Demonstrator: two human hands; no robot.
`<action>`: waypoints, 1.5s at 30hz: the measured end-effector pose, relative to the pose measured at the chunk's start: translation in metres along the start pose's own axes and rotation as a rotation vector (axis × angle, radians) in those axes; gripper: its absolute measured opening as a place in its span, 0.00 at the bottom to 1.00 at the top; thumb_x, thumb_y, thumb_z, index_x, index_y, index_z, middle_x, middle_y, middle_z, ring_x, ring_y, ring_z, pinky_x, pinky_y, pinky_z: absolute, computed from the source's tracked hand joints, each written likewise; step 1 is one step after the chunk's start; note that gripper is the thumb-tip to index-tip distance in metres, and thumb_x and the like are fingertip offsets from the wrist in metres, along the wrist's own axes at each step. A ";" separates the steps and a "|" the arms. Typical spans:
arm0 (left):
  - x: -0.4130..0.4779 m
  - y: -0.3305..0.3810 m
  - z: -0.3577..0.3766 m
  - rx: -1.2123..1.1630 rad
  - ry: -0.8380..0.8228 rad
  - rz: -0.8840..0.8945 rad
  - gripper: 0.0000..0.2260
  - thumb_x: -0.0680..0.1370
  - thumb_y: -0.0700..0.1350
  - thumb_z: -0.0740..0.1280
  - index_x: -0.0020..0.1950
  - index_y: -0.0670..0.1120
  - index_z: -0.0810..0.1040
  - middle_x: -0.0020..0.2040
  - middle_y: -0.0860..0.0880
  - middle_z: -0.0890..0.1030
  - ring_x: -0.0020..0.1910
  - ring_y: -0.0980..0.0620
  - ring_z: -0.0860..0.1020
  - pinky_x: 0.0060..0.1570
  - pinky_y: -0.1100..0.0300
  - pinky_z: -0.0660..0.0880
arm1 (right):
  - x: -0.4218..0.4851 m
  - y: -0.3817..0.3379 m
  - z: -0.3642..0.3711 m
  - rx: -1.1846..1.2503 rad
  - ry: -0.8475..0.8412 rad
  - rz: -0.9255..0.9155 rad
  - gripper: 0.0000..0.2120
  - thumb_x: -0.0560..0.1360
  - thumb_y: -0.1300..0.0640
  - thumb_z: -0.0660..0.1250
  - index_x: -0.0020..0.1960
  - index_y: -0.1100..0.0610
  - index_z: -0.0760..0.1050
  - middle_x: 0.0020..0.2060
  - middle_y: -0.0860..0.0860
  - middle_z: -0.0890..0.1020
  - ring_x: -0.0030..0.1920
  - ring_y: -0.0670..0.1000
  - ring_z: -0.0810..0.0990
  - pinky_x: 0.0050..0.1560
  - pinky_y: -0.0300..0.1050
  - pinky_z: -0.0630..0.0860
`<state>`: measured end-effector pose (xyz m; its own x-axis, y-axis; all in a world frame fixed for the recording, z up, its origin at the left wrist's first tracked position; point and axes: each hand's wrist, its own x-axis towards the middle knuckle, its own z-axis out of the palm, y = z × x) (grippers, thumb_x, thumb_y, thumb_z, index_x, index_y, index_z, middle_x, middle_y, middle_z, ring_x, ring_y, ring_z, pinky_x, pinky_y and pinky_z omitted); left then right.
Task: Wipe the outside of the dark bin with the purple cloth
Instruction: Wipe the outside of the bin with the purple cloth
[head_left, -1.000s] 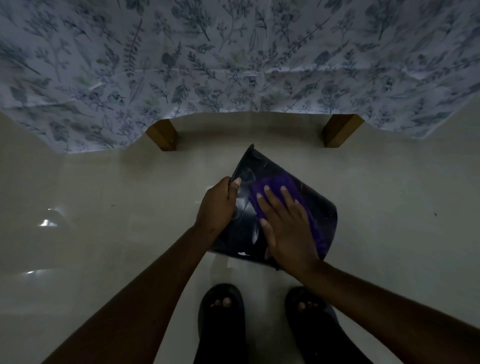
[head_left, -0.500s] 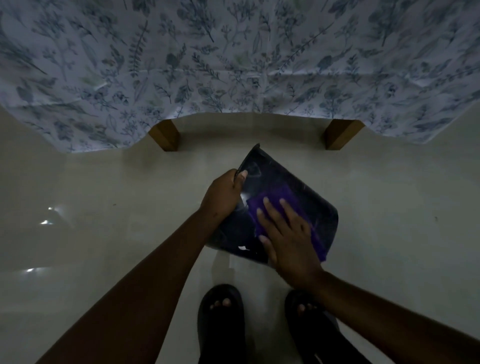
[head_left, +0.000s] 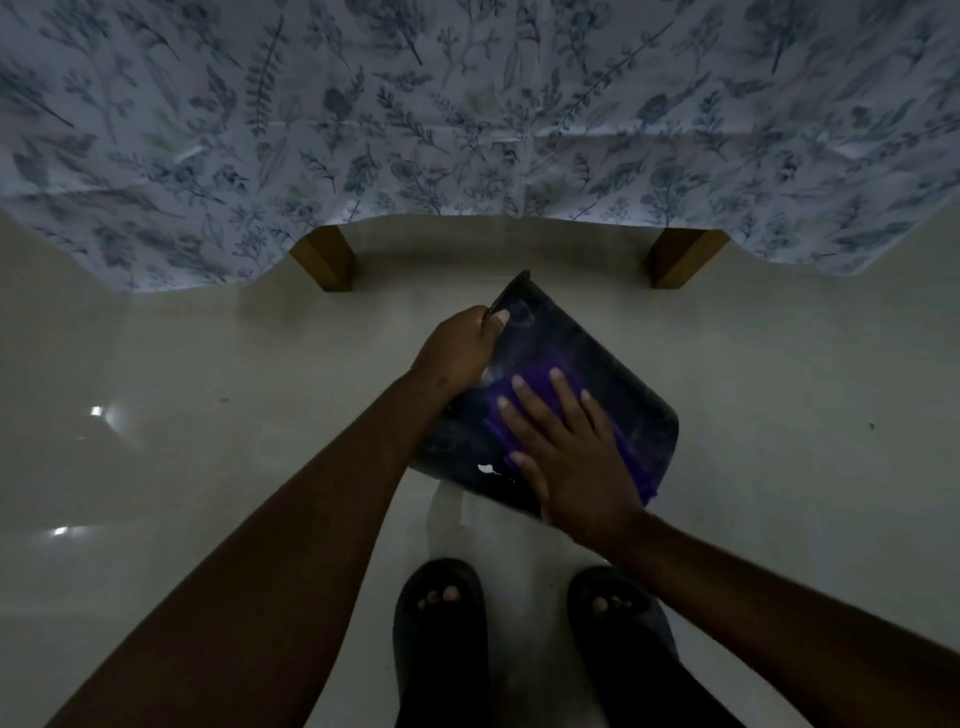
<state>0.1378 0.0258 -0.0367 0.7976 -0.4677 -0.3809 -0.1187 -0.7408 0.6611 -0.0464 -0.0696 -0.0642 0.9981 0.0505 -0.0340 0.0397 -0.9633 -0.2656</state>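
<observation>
Nearest, two dark sandals (head_left: 440, 618) on pale floor (head_left: 208, 467), toes toward the bin. Just beyond, right hand (head_left: 571, 457) flat, fingers spread wide, pressing the cloth (head_left: 631, 457) onto the upturned side of the bin (head_left: 566, 338); no pinch, only palm and fingers bearing down. Purple showing past the fingertips and along the hand's right edge, down to the bin's near right corner. Left hand (head_left: 460, 348) closed on the bin's far left rim, thumb over the edge, steadying it. Bin tipped or lying on the floor, between the feet and two wooden legs (head_left: 324, 262); which, hard to tell in this dim light. Beyond, a floral tablecloth (head_left: 467, 130) hanging over the legs.

Likely mid-wipe: one broad face under the cloth, pale smears and a white fleck near its near edge apparently left. Other sides hidden, so probably yet to be turned up and wiped.
</observation>
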 end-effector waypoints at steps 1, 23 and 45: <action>0.002 0.003 -0.001 -0.003 -0.006 -0.002 0.19 0.83 0.53 0.53 0.56 0.42 0.77 0.50 0.42 0.81 0.48 0.44 0.79 0.46 0.56 0.72 | 0.008 0.006 -0.002 0.011 0.005 -0.019 0.26 0.82 0.43 0.44 0.78 0.48 0.49 0.79 0.49 0.51 0.79 0.57 0.45 0.76 0.58 0.46; -0.016 -0.005 0.001 -0.044 0.094 0.089 0.17 0.83 0.54 0.53 0.52 0.45 0.75 0.43 0.50 0.77 0.43 0.50 0.76 0.43 0.59 0.68 | 0.041 0.037 -0.011 0.050 0.076 0.241 0.25 0.82 0.45 0.48 0.77 0.50 0.55 0.77 0.51 0.59 0.78 0.55 0.53 0.75 0.56 0.54; 0.003 0.022 0.006 0.019 0.032 0.124 0.17 0.82 0.53 0.55 0.49 0.42 0.77 0.42 0.47 0.79 0.41 0.48 0.77 0.40 0.57 0.69 | 0.055 0.060 -0.023 0.385 0.244 0.432 0.21 0.82 0.51 0.53 0.73 0.56 0.66 0.69 0.54 0.73 0.69 0.54 0.72 0.68 0.50 0.69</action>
<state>0.1336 0.0051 -0.0274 0.7944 -0.5409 -0.2762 -0.2284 -0.6874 0.6894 0.0115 -0.1307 -0.0597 0.9040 -0.4274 -0.0068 -0.3436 -0.7172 -0.6063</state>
